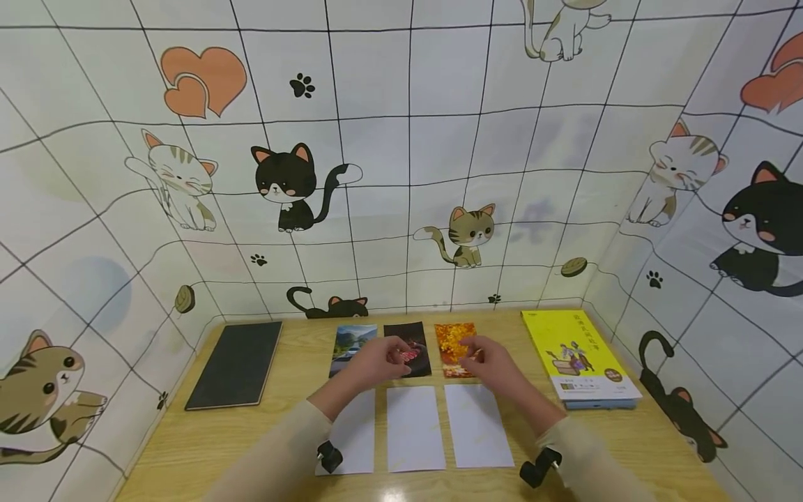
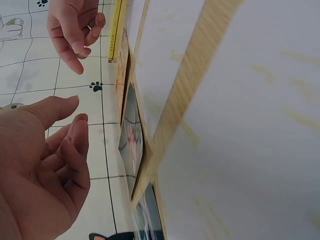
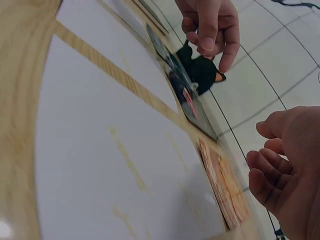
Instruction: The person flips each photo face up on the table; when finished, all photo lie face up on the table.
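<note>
My left hand (image 1: 378, 361) hovers over the gap between a landscape photo card (image 1: 343, 343) and a dark photo card (image 1: 417, 352) with a pink subject. Its fingers are loosely bent and hold nothing, as the left wrist view of that hand (image 2: 45, 165) shows. Above the orange autumn-leaf card (image 1: 450, 341) is my right hand (image 1: 495, 364), with loosely curled fingers and nothing in them. Three white sheets lie in a row nearer me: the left sheet (image 1: 357, 436), the middle sheet (image 1: 415, 432) and the right sheet (image 1: 479, 432). Faint yellowish marks show on the sheets in the wrist views.
A black notebook (image 1: 237, 364) lies at the table's left. To the right, a yellow-and-white book (image 1: 580, 352) rests on a bluish one (image 1: 602, 404). A wall covering (image 1: 376, 153) with cats and a grid borders the wooden table (image 1: 169, 446) at the back and sides.
</note>
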